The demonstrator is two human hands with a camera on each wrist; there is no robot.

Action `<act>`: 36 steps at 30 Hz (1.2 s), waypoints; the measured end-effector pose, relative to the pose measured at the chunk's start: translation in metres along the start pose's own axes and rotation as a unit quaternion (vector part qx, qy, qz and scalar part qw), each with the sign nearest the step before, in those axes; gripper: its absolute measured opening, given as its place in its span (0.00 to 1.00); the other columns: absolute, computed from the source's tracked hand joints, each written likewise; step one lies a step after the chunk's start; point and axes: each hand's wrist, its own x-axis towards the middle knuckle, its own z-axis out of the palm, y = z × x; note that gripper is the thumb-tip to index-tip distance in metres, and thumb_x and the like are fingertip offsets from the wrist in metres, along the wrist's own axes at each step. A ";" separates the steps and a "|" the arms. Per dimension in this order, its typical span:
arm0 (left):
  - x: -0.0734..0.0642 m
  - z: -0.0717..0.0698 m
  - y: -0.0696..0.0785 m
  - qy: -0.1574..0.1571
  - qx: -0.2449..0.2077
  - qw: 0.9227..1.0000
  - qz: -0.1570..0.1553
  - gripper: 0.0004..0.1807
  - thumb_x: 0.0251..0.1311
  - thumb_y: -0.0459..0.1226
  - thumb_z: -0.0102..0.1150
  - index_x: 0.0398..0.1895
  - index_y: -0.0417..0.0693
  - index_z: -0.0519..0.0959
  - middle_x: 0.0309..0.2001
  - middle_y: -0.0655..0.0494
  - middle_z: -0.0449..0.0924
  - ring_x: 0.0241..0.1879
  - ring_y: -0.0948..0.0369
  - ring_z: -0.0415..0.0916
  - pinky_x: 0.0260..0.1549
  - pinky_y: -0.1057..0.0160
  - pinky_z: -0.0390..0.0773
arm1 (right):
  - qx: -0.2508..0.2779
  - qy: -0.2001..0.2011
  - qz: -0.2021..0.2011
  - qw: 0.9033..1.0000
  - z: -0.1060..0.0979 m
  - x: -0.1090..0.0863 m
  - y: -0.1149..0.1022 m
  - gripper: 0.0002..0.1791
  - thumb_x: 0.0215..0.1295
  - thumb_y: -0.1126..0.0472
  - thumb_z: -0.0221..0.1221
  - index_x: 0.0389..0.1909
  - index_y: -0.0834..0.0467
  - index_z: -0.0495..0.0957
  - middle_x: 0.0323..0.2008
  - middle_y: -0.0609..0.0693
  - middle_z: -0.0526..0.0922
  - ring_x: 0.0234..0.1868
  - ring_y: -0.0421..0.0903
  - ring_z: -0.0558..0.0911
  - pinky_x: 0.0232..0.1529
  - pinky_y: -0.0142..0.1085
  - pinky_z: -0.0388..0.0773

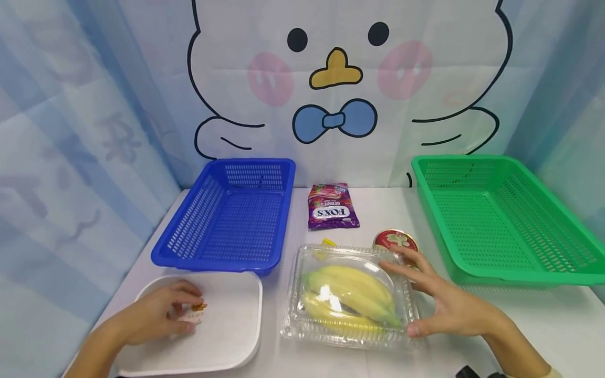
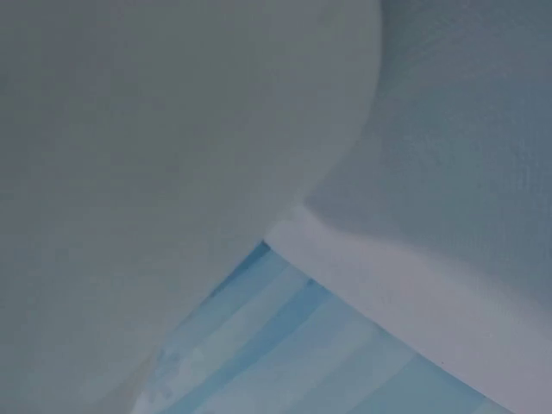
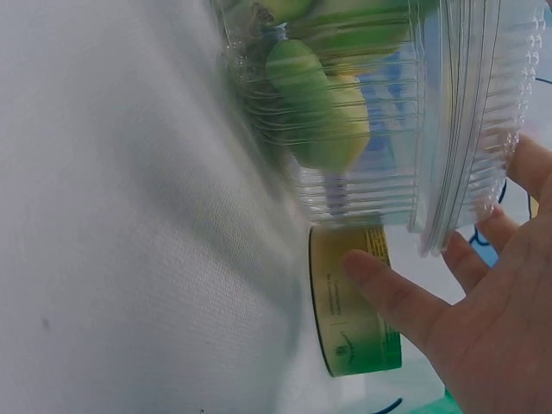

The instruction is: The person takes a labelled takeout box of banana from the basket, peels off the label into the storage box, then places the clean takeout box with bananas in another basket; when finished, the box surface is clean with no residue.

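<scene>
At the left, my left hand (image 1: 163,312) reaches into a white tray (image 1: 231,325). Its thumb and curled fingers pinch a small white packet (image 1: 194,316) with an orange-brown part, partly hidden by the hand. A clear plastic box (image 1: 295,310) holding yellow-green bananas (image 1: 350,294) lies in front of me. My right hand (image 1: 454,304) spreads along the box's right side, thumb near the front corner and fingers at the back corner. A round tin (image 3: 349,302) stands close behind the box; my thumb overlaps it in the right wrist view. The left wrist view shows neither hand nor packet.
A blue basket (image 1: 285,210) stands behind the tray, and a green basket (image 1: 439,236) at the right. Between them lies a purple Fox's candy bag (image 1: 332,206). Something small and yellow (image 1: 328,242) peeks out behind the box. Curtains (image 1: 85,157) border the table.
</scene>
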 end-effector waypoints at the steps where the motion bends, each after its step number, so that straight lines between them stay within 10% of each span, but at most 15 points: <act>1: -0.001 0.000 0.000 0.002 0.002 1.000 0.003 0.27 0.56 0.50 0.75 0.54 0.42 0.85 0.58 0.49 0.79 0.40 0.71 0.73 0.36 0.68 0.80 | 0.000 0.000 0.001 1.000 0.000 0.000 0.000 0.56 0.52 0.53 0.76 0.81 0.49 0.57 0.81 0.53 0.43 0.77 0.35 0.48 0.58 0.47 0.79; 16: -0.011 -0.028 0.034 0.020 -0.052 0.995 0.077 0.15 0.67 0.39 0.68 0.55 0.51 0.82 0.47 0.62 0.85 0.39 0.70 0.76 0.32 0.67 0.79 | -0.001 -0.004 -0.010 1.000 0.001 0.000 -0.001 0.56 0.53 0.52 0.76 0.81 0.50 0.57 0.80 0.58 0.43 0.78 0.39 0.49 0.59 0.47 0.78; 36: -0.040 -0.053 0.031 0.002 -0.046 0.999 0.013 0.20 0.70 0.40 0.64 0.63 0.60 0.78 0.55 0.63 0.82 0.45 0.70 0.78 0.37 0.66 0.81 | 0.006 -0.002 -0.014 1.000 0.000 0.002 -0.001 0.56 0.53 0.51 0.76 0.81 0.51 0.57 0.80 0.58 0.43 0.78 0.39 0.49 0.59 0.48 0.79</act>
